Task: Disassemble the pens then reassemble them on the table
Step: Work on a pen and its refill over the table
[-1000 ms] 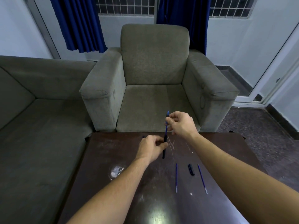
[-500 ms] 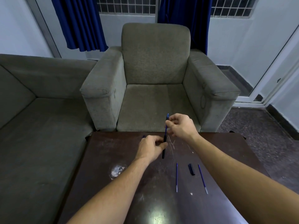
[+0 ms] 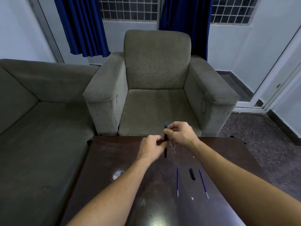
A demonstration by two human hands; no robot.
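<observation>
Left hand moved up closer to right hand on the pen.
Slim dark blue-tipped pen upright, pinched between both hands' fingers above dark wooden desk.

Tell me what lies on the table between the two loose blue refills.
In the head view, a short black pen cap lies on the table between the left refill and the right refill, touching neither.

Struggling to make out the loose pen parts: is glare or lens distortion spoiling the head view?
Head view: a glare patch on the table sits nearer than the two refills and cap, which read sharp; wide-angle bending curves the frame edges.
</observation>
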